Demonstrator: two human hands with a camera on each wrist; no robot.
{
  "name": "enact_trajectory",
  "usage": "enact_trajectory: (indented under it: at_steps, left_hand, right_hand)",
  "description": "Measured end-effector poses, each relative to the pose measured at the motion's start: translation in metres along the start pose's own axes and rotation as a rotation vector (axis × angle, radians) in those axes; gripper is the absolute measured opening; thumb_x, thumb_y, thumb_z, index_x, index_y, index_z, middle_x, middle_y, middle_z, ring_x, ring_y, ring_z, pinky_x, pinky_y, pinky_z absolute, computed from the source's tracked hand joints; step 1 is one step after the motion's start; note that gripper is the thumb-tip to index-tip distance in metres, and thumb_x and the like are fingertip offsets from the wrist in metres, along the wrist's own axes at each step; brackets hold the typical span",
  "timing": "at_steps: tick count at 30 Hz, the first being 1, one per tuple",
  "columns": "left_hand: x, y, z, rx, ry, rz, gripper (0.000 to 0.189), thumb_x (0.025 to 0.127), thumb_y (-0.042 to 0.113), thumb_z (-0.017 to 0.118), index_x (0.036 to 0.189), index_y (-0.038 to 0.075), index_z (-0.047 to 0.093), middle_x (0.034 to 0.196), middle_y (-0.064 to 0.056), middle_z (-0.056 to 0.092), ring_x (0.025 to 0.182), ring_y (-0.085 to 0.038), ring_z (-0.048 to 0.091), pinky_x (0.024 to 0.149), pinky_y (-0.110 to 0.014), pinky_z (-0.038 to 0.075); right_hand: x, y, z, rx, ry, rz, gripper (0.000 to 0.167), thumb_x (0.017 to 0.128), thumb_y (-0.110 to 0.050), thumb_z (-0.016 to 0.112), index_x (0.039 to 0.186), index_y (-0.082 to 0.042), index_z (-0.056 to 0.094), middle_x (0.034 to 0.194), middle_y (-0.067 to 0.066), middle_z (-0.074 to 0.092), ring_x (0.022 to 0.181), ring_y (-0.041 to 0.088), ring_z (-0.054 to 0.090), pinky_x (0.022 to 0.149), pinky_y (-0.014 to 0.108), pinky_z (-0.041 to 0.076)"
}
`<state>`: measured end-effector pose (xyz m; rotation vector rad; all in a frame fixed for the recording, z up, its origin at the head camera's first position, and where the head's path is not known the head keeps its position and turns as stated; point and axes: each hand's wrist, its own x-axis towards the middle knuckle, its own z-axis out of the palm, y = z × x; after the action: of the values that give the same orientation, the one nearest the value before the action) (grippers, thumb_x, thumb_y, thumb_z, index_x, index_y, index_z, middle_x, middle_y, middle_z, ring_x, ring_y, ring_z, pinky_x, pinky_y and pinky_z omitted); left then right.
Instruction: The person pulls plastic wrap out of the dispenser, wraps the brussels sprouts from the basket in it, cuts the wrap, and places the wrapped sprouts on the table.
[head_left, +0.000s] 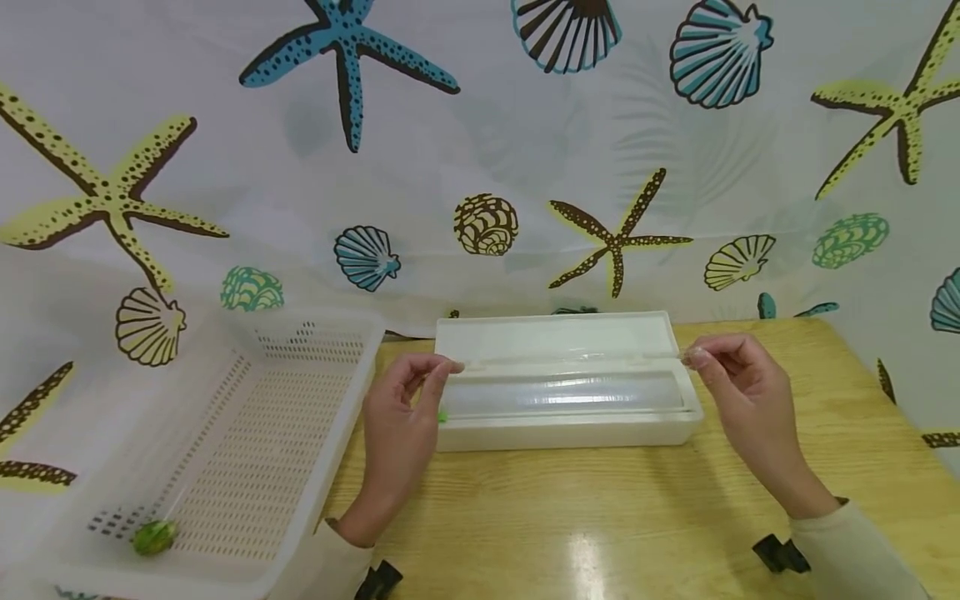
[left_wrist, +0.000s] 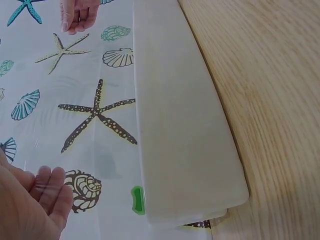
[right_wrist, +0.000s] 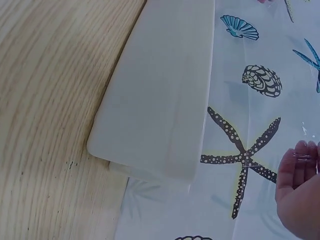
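A white cling film dispenser (head_left: 570,434) lies on the table with its lid (head_left: 555,335) raised at the back. Inside it shows the roll of clear cling film (head_left: 555,395). My left hand (head_left: 401,442) pinches the film's edge between thumb and fingers at the box's left end. At the right end, my right hand (head_left: 750,408) pinches the other side of the edge. The sheet between them is transparent and hard to see; in the right wrist view creased film (right_wrist: 303,157) crosses the fingers. A green slider (left_wrist: 138,201) sits at the dispenser's left end.
To the left stands a white perforated plastic basket (head_left: 352,400) with a small green, round vegetable-like item (head_left: 154,538) in its near corner. The wooden table (head_left: 555,517) runs up to a hanging cloth (head_left: 420,183) printed with shells and starfish.
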<state>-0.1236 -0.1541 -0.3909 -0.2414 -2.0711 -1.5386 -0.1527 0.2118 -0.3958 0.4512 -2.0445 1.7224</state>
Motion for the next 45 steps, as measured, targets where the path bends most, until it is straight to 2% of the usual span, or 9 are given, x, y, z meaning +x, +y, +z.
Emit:
enact_trajectory:
  at_steps: [3, 7, 11, 16, 22, 26, 30, 36, 45]
  left_hand:
    - [0.000, 0.001, -0.001, -0.030, -0.011, 0.014, 0.006, 0.108, 0.003, 0.069, 0.111, -0.002, 0.070, 0.107, -0.005, 0.078, 0.107, -0.019, 0.074, 0.102, -0.027, 0.056]
    - [0.001, 0.003, -0.001, -0.048, -0.005, 0.030, 0.005, 0.107, 0.002, 0.069, 0.110, -0.002, 0.071, 0.103, -0.006, 0.078, 0.099, -0.021, 0.077, 0.093, -0.026, 0.060]
    - [0.002, 0.004, -0.001, -0.057, 0.000, 0.040, 0.006, 0.107, 0.004, 0.071, 0.109, -0.001, 0.072, 0.103, -0.005, 0.079, 0.097, -0.022, 0.077, 0.093, -0.028, 0.060]
    - [0.002, 0.005, -0.003, -0.074, 0.001, 0.053, 0.006, 0.107, 0.005, 0.072, 0.109, 0.000, 0.074, 0.102, -0.005, 0.080, 0.097, -0.023, 0.078, 0.095, -0.028, 0.060]
    - [0.002, 0.004, -0.007, -0.125, -0.012, 0.067, 0.005, 0.105, 0.004, 0.073, 0.108, 0.000, 0.076, 0.100, -0.007, 0.081, 0.094, -0.021, 0.078, 0.089, -0.028, 0.062]
    - [0.002, 0.004, -0.009, -0.143, -0.015, 0.072, 0.005, 0.104, -0.001, 0.074, 0.106, -0.003, 0.077, 0.099, -0.010, 0.081, 0.094, -0.020, 0.079, 0.087, -0.027, 0.062]
    - [0.002, 0.006, -0.012, -0.127, -0.010, 0.064, 0.005, 0.104, 0.002, 0.075, 0.107, -0.001, 0.077, 0.100, -0.008, 0.081, 0.094, -0.020, 0.079, 0.091, -0.028, 0.061]
    - [0.001, 0.011, -0.017, -0.120, -0.010, 0.066, 0.006, 0.103, 0.003, 0.075, 0.108, 0.000, 0.078, 0.100, -0.008, 0.082, 0.095, -0.020, 0.079, 0.096, -0.030, 0.059]
    - [0.001, 0.017, -0.019, -0.114, -0.024, 0.095, 0.005, 0.103, 0.003, 0.076, 0.106, 0.002, 0.079, 0.100, -0.007, 0.082, 0.095, -0.020, 0.080, 0.094, -0.030, 0.059]
  right_hand:
    - [0.001, 0.001, -0.001, 0.029, -0.011, -0.027, 0.009, 0.107, 0.012, 0.059, 0.115, 0.016, 0.062, 0.110, 0.008, 0.071, 0.100, 0.016, 0.070, 0.091, 0.019, 0.056]
    - [0.002, 0.002, -0.007, 0.046, -0.052, -0.065, 0.009, 0.106, 0.015, 0.058, 0.114, 0.017, 0.061, 0.115, 0.008, 0.068, 0.100, 0.016, 0.068, 0.089, 0.018, 0.056]
    - [0.004, 0.002, -0.017, 0.095, -0.114, -0.093, 0.010, 0.105, 0.017, 0.059, 0.115, 0.016, 0.062, 0.117, 0.011, 0.068, 0.102, 0.016, 0.069, 0.092, 0.019, 0.057]
    - [0.005, 0.000, -0.026, 0.107, -0.162, -0.055, 0.013, 0.105, 0.014, 0.061, 0.117, 0.013, 0.066, 0.114, 0.013, 0.073, 0.105, 0.018, 0.072, 0.095, 0.022, 0.058]
    - [0.002, -0.003, -0.031, 0.038, -0.148, 0.003, 0.013, 0.105, 0.010, 0.066, 0.116, 0.011, 0.072, 0.110, 0.009, 0.078, 0.101, 0.016, 0.075, 0.093, 0.022, 0.059]
    - [0.003, -0.006, -0.035, 0.086, -0.165, 0.012, 0.012, 0.103, 0.013, 0.067, 0.114, 0.013, 0.073, 0.107, 0.011, 0.080, 0.099, 0.017, 0.076, 0.092, 0.023, 0.059]
    - [0.005, -0.007, -0.037, 0.168, -0.175, 0.029, 0.012, 0.102, 0.014, 0.067, 0.112, 0.015, 0.073, 0.105, 0.013, 0.080, 0.099, 0.019, 0.077, 0.093, 0.025, 0.060]
    - [0.005, -0.011, -0.033, 0.153, -0.158, 0.052, 0.010, 0.104, 0.012, 0.066, 0.111, 0.015, 0.073, 0.104, 0.012, 0.080, 0.098, 0.020, 0.076, 0.095, 0.026, 0.059]
    - [0.006, -0.018, -0.033, 0.064, -0.130, -0.008, 0.010, 0.105, 0.010, 0.065, 0.112, 0.013, 0.072, 0.105, 0.012, 0.078, 0.098, 0.019, 0.073, 0.093, 0.022, 0.058]
